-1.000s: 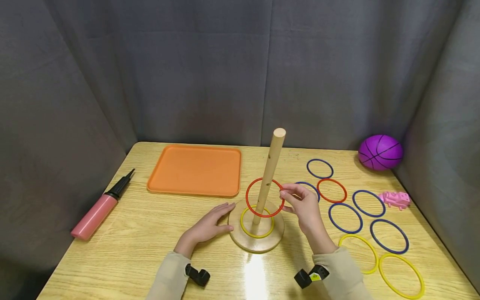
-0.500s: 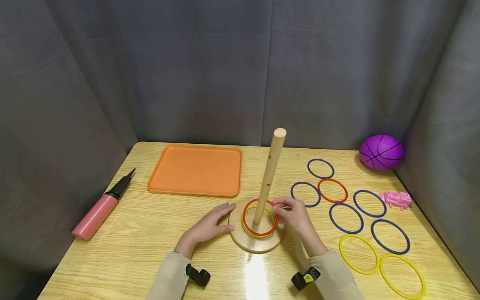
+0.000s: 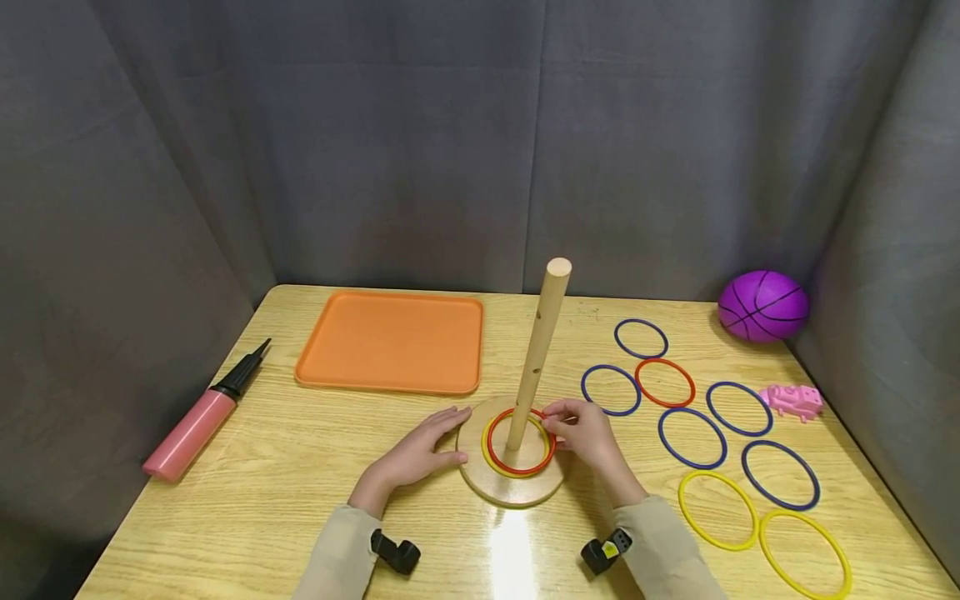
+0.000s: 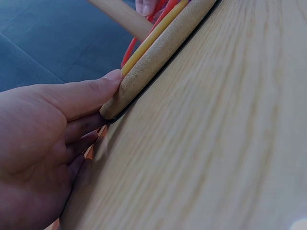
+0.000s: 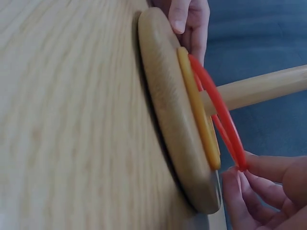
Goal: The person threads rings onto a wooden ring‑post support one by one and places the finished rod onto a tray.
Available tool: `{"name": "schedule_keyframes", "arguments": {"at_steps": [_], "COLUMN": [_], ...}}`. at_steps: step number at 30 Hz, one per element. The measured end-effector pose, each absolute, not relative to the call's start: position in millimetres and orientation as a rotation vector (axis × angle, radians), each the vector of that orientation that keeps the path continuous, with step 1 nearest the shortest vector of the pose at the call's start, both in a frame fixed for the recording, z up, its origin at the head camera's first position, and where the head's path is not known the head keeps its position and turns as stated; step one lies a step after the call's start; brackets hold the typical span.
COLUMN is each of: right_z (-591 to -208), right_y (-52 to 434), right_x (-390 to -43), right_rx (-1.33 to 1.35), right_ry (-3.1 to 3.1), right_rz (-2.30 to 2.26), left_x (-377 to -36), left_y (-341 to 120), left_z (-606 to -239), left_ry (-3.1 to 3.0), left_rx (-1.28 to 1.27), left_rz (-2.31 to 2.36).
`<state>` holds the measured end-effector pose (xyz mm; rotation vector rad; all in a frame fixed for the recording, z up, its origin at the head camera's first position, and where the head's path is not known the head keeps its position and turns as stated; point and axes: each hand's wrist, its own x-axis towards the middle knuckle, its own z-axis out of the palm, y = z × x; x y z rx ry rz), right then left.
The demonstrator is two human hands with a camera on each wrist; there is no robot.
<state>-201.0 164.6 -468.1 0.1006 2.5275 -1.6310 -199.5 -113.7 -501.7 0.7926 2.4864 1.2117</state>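
A round wooden base (image 3: pixel 513 494) with an upright peg (image 3: pixel 543 329) stands on the table. Flat on the base, around the peg, lies a yellow ring (image 5: pixel 199 112). Just over it, also encircling the peg, is a red ring (image 5: pixel 217 101). My right hand (image 3: pixel 588 433) pinches the red ring's right side between thumb and fingertips. In the right wrist view this ring is tilted: the pinched side sits higher off the yellow one, the far side close to it. My left hand (image 3: pixel 418 448) touches the left edge of the base, its fingers extended and thumb at the rim (image 4: pixel 113 76).
Several blue rings (image 3: pixel 692 437), another red ring (image 3: pixel 665 382) and two yellow rings (image 3: pixel 718 510) lie at right. Behind them are a purple ball (image 3: pixel 762 306) and a pink toy (image 3: pixel 795 401). An orange tray (image 3: pixel 397 342) and a pink hand pump (image 3: pixel 198 425) lie at left.
My right hand has lowered the red ring along the peg, from above the base to just over the yellow ring. The left hand has stayed at the base.
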Motion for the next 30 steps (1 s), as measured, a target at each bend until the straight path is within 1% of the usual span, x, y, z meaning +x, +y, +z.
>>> {"name": "schedule_keyframes", "arguments": {"at_steps": [8,16,24,30], "right_z": [-473,-463,-445,-440], "right_y": [170,185,215,239], "right_x": [-203,-207,-226,-245], "right_rx": [0.067,0.076,0.14,0.144], "right_ry": [2.612,2.693,2.813,2.983], "right_rz": [-1.539,-1.47,-1.44,-1.257], "left_x": [-200,-200,-201,-200], "left_y": [-114,-114,-114,-114], "left_z": [-501,-504,-504,-503], "left_ry": [2.494,2.5,2.5,2.5], "left_rx": [0.799,0.8,0.796,0.791], "left_rz": [1.213,1.207,1.211,1.207]}}
